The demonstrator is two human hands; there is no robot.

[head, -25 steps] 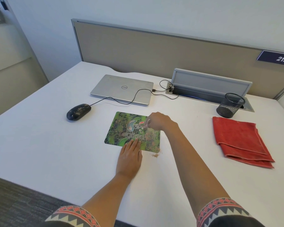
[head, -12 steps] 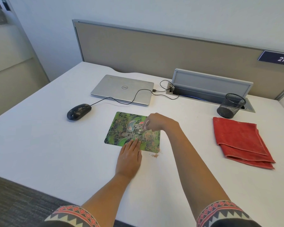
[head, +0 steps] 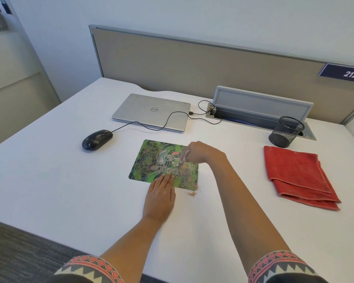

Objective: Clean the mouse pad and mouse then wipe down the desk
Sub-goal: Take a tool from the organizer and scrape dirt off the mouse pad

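Observation:
A green patterned mouse pad (head: pixel 151 162) lies in the middle of the white desk (head: pixel 49 180). My left hand (head: pixel 159 197) presses flat on its near edge, fingers straight. My right hand (head: pixel 200 152) hovers over the pad's right side and pinches a small light brush (head: pixel 183 157) whose tip touches brown crumbs (head: pixel 185 170) on the pad. More crumbs (head: pixel 192 194) sit on the desk just off the pad's near right corner. A black wired mouse (head: pixel 97 139), speckled with dust, rests to the left of the pad.
A shut silver laptop (head: pixel 151 112) lies behind the pad, with the mouse cable (head: pixel 168 121) looping across it. A folded red cloth (head: pixel 294 174) lies at the right. A black mesh cup (head: pixel 285 131) stands by the open cable tray (head: pixel 260 111). A partition runs along the back.
My right hand with the brush has shifted slightly toward me and to the right across the pad. My left hand has stayed put.

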